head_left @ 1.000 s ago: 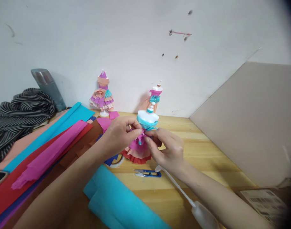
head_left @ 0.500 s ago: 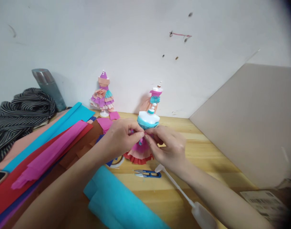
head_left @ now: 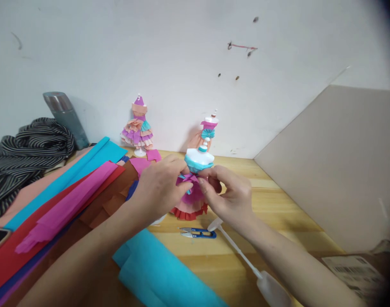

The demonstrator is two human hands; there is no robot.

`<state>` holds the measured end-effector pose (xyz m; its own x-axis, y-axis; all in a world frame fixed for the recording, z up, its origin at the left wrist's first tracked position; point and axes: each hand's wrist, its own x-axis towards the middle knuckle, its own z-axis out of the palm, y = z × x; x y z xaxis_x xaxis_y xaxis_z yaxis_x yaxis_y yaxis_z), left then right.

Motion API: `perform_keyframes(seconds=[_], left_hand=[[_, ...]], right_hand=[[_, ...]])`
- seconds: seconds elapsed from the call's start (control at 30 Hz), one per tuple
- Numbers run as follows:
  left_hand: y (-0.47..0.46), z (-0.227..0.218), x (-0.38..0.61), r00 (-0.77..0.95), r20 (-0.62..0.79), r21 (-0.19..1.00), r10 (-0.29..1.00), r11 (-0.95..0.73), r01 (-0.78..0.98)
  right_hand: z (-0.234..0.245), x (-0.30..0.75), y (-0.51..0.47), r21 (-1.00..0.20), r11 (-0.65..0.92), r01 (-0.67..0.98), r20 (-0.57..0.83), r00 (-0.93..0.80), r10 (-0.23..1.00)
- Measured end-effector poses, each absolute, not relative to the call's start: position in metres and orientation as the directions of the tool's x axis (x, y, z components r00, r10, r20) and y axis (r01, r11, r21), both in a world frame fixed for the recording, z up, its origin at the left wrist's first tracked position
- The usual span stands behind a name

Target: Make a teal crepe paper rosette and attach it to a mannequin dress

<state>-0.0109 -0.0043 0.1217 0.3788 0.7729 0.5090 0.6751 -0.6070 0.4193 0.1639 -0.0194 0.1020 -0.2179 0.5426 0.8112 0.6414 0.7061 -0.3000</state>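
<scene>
In front of me stands a small white mannequin [head_left: 197, 157] in a crepe-paper dress. Its top is turquoise, and the tiered skirt [head_left: 190, 204] runs from magenta through peach to a red ruffled hem. At the waist sits a magenta paper bow [head_left: 191, 177] with bits of blue. My left hand [head_left: 161, 183] has thumb and forefinger curled on the bow's left side. From the right, my right hand [head_left: 228, 189] pinches its other edge. The fingers partly cover the waist.
Blue thread snips [head_left: 199, 233] and a white glue stick tool [head_left: 236, 247] lie nearby. A turquoise paper roll [head_left: 163, 273] lies in front, coloured sheets [head_left: 70, 200] at left. Two dressed mannequins, one pink-purple [head_left: 138, 128] and one with a blue fan [head_left: 208, 133], stand by the wall.
My fingertips, which met in front of the waist, have moved slightly apart. The magenta bow shows between them now. The mannequin stays in place.
</scene>
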Motion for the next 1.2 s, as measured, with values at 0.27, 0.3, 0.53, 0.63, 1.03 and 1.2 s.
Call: perform_keyframes(seconds=[0.27,0.3,0.53,0.63,1.03,1.2], left_hand=[[-0.0041,0.1210,-0.0110,0.387,0.492,0.412,0.780,-0.600,0.686],[-0.0039,0.1211,-0.0111,0.386,0.491,0.409,0.781,-0.598,0.689],[0.0002,0.1198,-0.0115,0.367,0.515,0.399,0.774,-0.596,0.697],[0.0011,0.1180,-0.0109,0.356,0.512,0.405,0.781,-0.586,0.702],[0.0011,0.1208,-0.0125,0.363,0.470,0.432,0.805,-0.568,0.700],[0.0006,0.1192,-0.0126,0.386,0.477,0.435,0.790,-0.594,0.677]], right_hand=[[0.1007,0.1648,-0.0182,-0.012,0.733,0.680,0.829,-0.403,0.387],[0.1016,0.1642,-0.0184,-0.014,0.731,0.682,0.822,-0.408,0.397],[0.1039,0.1619,-0.0193,-0.204,0.699,0.686,0.828,-0.261,0.497],[0.1042,0.1621,-0.0185,-0.261,0.676,0.690,0.822,-0.209,0.530],[0.1045,0.1625,-0.0138,-0.310,0.656,0.688,0.831,-0.139,0.539],[0.1052,0.1641,-0.0157,-0.326,0.651,0.685,0.826,-0.128,0.549]])
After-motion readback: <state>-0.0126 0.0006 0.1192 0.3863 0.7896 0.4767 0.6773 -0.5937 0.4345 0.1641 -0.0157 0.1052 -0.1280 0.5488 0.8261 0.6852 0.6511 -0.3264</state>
